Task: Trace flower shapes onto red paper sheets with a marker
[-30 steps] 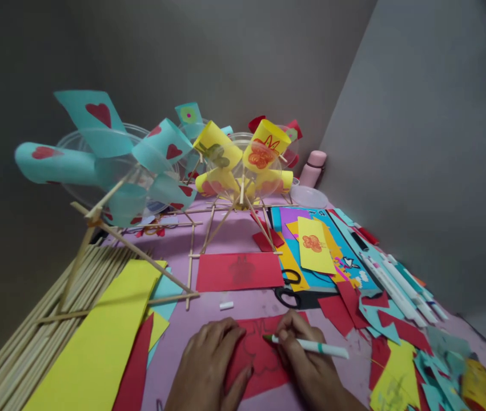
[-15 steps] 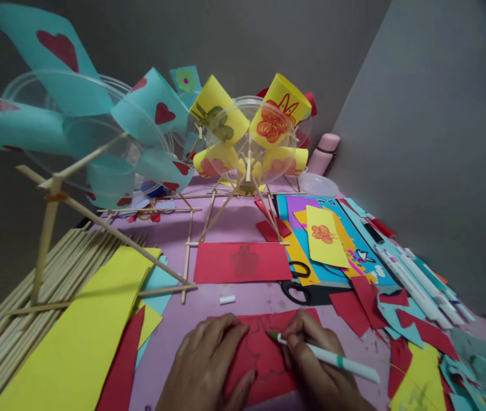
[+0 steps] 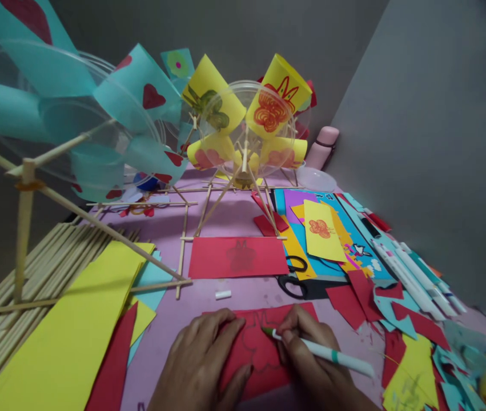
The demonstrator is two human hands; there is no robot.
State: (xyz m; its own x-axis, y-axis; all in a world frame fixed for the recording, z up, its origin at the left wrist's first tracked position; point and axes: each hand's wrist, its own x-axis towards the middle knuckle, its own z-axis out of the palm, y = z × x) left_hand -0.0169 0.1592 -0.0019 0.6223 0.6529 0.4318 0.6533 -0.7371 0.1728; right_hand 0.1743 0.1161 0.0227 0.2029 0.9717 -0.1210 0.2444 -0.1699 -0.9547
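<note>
My left hand lies flat with fingers spread on a red paper strip at the table's near edge, pressing it down. My right hand is closed round a white marker with a green tip; the tip touches the red strip, where a dark outline is drawn. Just beyond lies a second red strip with a faint drawing, and a small white cap rests between the two strips.
Black scissors lie right of the far red strip. White markers and paper scraps fill the right side. Yellow sheets and wooden sticks lie left. Stick-framed wheels with teal and yellow paper cups stand behind. Walls close in at back and right.
The view has moved closer and lower, so the paper wheels loom larger. My right hand has shifted the marker tip slightly on the red strip; my left hand stays pressed on it.
</note>
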